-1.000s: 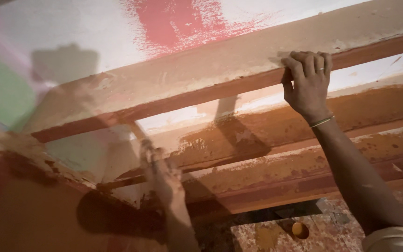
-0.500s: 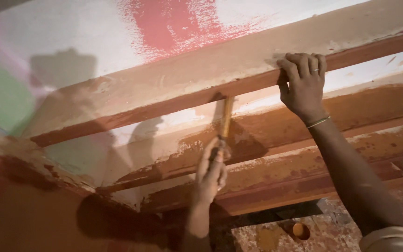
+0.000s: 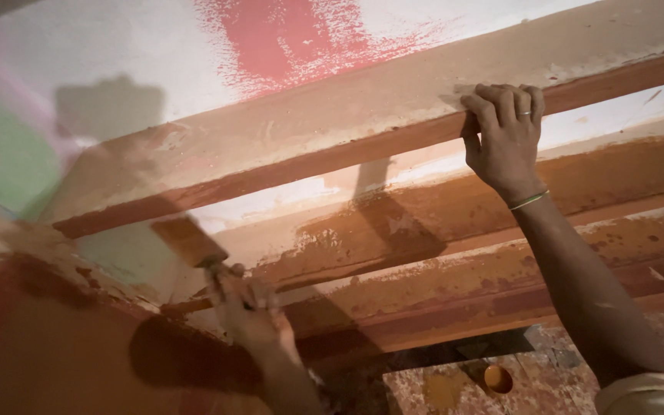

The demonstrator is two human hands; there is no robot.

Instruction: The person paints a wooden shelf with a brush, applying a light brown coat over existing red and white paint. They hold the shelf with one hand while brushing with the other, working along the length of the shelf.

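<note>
Brown-coated paintbrush in left hand, blurred

- Warm, fairly dim light; the white wall is brightest.
- Hard shadows fall across the wooden beams.
- The left hand is motion-blurred.

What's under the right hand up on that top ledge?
The right hand grips the top ledge; its fingers curl over the edge. The stretch of ledge beneath the palm is covered.
</note>
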